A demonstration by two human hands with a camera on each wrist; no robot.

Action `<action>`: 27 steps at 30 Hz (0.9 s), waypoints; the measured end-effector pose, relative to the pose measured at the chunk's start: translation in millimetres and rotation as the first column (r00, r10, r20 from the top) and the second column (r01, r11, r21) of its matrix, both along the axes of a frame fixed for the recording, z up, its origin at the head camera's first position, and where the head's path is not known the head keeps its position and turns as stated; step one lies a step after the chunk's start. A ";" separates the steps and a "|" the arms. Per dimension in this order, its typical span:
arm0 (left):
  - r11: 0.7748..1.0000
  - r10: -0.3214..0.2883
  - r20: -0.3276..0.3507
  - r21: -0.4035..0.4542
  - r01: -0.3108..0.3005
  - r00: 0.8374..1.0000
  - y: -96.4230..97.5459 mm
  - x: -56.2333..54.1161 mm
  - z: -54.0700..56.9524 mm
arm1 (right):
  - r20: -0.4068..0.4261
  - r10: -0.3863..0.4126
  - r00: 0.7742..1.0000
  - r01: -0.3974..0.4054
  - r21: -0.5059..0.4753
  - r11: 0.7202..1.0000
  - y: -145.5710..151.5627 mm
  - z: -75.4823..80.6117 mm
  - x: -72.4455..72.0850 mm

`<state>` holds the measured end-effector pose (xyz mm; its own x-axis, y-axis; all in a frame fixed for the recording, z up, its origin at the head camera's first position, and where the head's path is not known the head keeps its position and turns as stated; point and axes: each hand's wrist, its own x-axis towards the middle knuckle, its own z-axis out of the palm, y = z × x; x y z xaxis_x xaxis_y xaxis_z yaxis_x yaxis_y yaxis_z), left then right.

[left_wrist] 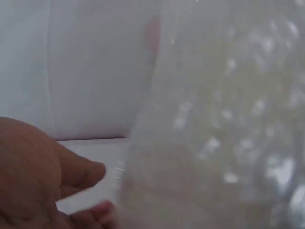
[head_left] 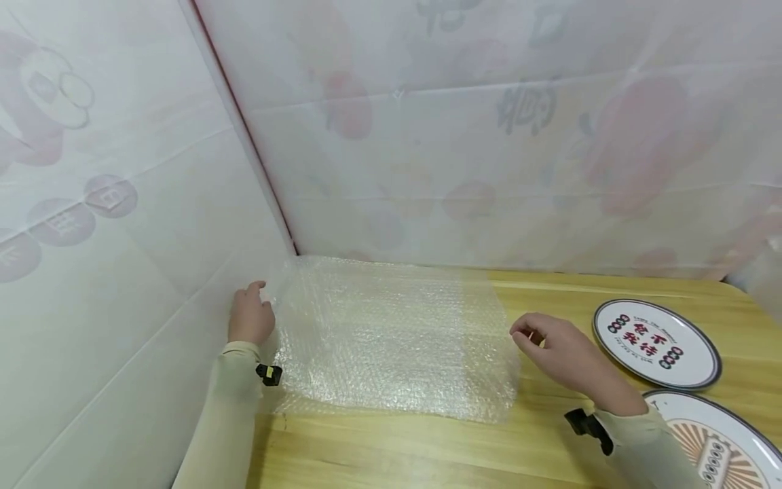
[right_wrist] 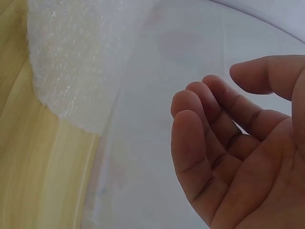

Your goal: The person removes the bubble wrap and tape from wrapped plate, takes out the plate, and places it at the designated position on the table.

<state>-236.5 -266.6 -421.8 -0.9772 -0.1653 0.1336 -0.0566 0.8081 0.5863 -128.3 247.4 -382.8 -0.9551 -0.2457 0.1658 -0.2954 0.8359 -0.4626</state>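
Observation:
A sheet of clear bubble wrap [head_left: 397, 339] lies spread over the wooden table, its back reaching the rear curtain. Beside its left edge is my left hand [head_left: 251, 316], fingers loosely bent and nothing seen in its grasp. The left wrist view shows the thumb and fingers of that hand [left_wrist: 52, 176] parted, close to the blurred wrap [left_wrist: 224, 124]; whether they touch it I cannot tell. My right hand [head_left: 565, 353] hovers off the sheet's right edge. In the right wrist view its palm [right_wrist: 248, 152] shows bare, with fingers softly curled and the thumb apart.
Two round plates lie at the right: a white one with red lettering [head_left: 656, 343] and, nearer, one with an orange ray pattern [head_left: 687, 435]. Printed white sheeting forms a left wall [head_left: 153, 272] and a back wall [head_left: 427, 170] around the wooden table [head_left: 366, 448].

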 end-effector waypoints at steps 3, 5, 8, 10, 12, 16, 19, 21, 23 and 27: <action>0.997 0.004 -0.007 -0.080 -0.004 1.000 8.3 1.2 0.5 | 0.010 0.000 1.000 0.001 -0.004 1.000 -0.7 0.2 0.4; 0.993 -0.029 -0.015 -0.116 0.027 0.999 19.5 6.3 5.0 | 0.018 0.001 1.000 -0.001 -0.007 1.000 -0.6 0.1 0.4; 0.979 -0.152 -0.016 -0.137 0.149 0.988 46.2 18.9 14.7 | 0.038 0.000 0.999 0.000 -0.006 1.000 -0.1 -0.9 0.9; 0.951 -0.277 0.000 -0.142 0.274 0.961 69.2 30.2 18.8 | 0.051 0.000 0.999 0.000 -0.003 1.000 0.2 -1.4 1.9; 0.894 -0.420 0.026 -0.162 0.418 0.907 93.1 40.1 18.2 | 0.064 0.008 0.998 -0.008 -0.007 1.000 0.2 -1.3 2.7; 0.757 -0.605 0.107 -0.231 0.611 0.789 132.8 52.5 7.5 | 0.082 0.007 0.997 -0.005 -0.018 1.000 -1.8 -0.7 1.7; 0.721 -0.617 0.155 -0.281 0.633 0.772 149.1 54.7 -2.4 | 0.086 0.007 0.996 -0.005 -0.018 1.000 -5.6 -1.4 -2.0; 0.732 -0.593 0.196 -0.273 0.624 0.781 153.9 55.2 -7.7 | 0.081 0.019 0.997 -0.018 -0.017 1.000 -8.8 -2.6 -4.0; 0.751 -0.563 0.250 -0.242 0.614 0.788 155.4 56.5 -11.5 | 0.081 0.030 0.996 -0.029 -0.017 0.999 -11.9 -3.5 -4.6; 0.779 -0.514 0.344 -0.196 0.595 0.786 153.9 59.4 -17.3 | 0.089 0.041 0.995 -0.040 -0.015 0.999 -16.8 -3.4 -4.2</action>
